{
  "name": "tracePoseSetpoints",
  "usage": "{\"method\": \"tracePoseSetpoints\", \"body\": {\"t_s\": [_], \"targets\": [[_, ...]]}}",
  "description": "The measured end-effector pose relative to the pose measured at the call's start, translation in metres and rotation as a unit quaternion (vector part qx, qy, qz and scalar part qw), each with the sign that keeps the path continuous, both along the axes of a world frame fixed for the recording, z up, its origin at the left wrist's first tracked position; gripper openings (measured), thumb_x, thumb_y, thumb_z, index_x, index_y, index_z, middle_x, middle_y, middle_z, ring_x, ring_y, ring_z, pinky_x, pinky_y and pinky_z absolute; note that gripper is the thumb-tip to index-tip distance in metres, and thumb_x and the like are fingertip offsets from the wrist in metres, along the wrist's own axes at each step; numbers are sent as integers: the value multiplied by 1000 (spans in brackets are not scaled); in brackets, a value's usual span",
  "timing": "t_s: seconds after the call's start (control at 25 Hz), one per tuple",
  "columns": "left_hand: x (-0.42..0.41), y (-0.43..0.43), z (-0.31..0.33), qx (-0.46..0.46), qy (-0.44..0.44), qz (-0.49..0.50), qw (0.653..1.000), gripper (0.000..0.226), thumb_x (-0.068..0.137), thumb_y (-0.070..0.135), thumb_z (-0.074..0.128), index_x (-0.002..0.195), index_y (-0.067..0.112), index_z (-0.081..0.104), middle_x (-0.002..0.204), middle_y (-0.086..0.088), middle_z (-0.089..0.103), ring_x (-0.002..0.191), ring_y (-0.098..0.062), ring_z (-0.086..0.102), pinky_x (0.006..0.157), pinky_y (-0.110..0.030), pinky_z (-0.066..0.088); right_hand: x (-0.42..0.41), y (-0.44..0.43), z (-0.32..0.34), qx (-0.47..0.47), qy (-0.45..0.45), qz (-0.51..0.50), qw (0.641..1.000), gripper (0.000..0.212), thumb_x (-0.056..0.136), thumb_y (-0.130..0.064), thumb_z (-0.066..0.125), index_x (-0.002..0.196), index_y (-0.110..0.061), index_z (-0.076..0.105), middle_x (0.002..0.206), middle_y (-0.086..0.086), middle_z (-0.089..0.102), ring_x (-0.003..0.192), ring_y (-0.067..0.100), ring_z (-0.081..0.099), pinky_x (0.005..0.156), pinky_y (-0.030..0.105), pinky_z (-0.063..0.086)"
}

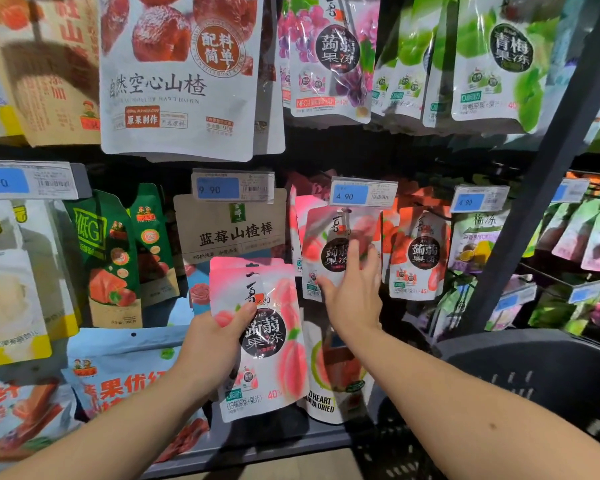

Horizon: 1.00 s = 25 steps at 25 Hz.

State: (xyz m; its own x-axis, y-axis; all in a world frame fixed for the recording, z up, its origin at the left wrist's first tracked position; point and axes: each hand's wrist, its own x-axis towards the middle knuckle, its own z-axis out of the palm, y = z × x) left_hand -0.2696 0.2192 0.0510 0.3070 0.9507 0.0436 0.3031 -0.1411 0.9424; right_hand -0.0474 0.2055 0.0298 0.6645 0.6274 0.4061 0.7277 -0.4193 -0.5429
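My left hand (215, 344) grips a pink peach jelly pouch (274, 344) by its left edge, thumb across the front; a second pink pouch edge shows just behind it. My right hand (352, 292) reaches up to another peach jelly pouch (329, 237) that hangs on a shelf hook under a 4.90 price tag (362, 195). Its straight fingers lie on the pouch's front and its thumb points left under the pouch's lower edge.
Hanging snack bags fill the rack: a hawthorn bag (181, 77) above, a brown blueberry hawthorn bag (232, 230), a strawberry jelly pouch (420, 254), green plum pouches (499, 60). A dark shelf post (541, 188) slants at right. A black shopping basket (534, 382) sits lower right.
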Motion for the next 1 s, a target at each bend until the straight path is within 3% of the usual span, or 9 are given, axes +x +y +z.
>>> {"method": "tracePoseSetpoints", "body": {"t_s": [0.12,0.32,0.44,0.52,0.64,0.72,0.8,0.92,1.0], "targets": [[1,9,-4,-12,-5,8,1000,58,102,38,60,55,4,60,42,-3,60,37,-5,55,47,-20,45,10,13,-6,-24,-45,-7,999,74,94,-55,62,153,-26,28,162,15,14,149,38,18,92,51,53],[8,16,-9,-18,-24,9,1000,59,101,36,62,46,14,56,39,0,57,37,-3,53,48,-19,41,26,41,-6,-33,-38,-11,999,62,88,-68,61,123,-16,58,135,18,41,128,37,40,90,47,51],[12,22,-12,-15,3,-8,1000,59,100,42,60,53,6,62,43,-5,60,38,-5,54,49,-21,42,38,54,-10,-48,-19,10,999,57,89,-65,62,109,-12,67,151,18,34,133,40,38,96,48,50],[15,27,-13,-14,5,-20,1000,58,99,44,60,58,4,65,48,-5,64,42,-6,56,52,-23,45,42,62,-12,-46,-13,30,998,57,91,-60,64,123,-13,67,163,17,21,141,44,30,103,49,47],[20,31,-11,-8,-9,-27,1000,58,98,40,63,49,12,58,43,2,56,41,-7,49,56,-27,42,43,67,-8,-43,7,57,997,76,94,-54,63,157,-21,36,166,19,15,149,46,17,112,48,40],[23,31,-10,1,-8,-29,1000,64,99,39,63,42,15,51,39,4,49,39,-7,45,52,-26,39,42,64,-1,-69,14,57,996,70,96,-52,62,151,-11,47,167,20,10,148,46,21,111,46,40],[26,27,-8,2,-10,-32,999,67,100,38,63,38,14,51,38,5,49,38,-6,44,51,-24,38,43,55,5,-67,27,76,994,56,93,-51,66,131,-10,65,169,15,5,143,45,30,111,46,42],[30,19,-1,-12,-25,-31,999,67,99,37,64,38,15,53,38,5,52,37,-5,47,57,-28,40,41,34,14,-49,66,106,991,37,87,-53,70,97,-17,67,146,15,40,126,38,48,102,45,47],[35,14,7,-14,-28,-31,999,64,100,38,64,41,15,52,36,5,51,34,-4,46,57,-29,39,36,12,16,-4,77,130,988,26,94,-43,64,107,-21,62,127,9,50,121,30,50,102,43,46]]}}
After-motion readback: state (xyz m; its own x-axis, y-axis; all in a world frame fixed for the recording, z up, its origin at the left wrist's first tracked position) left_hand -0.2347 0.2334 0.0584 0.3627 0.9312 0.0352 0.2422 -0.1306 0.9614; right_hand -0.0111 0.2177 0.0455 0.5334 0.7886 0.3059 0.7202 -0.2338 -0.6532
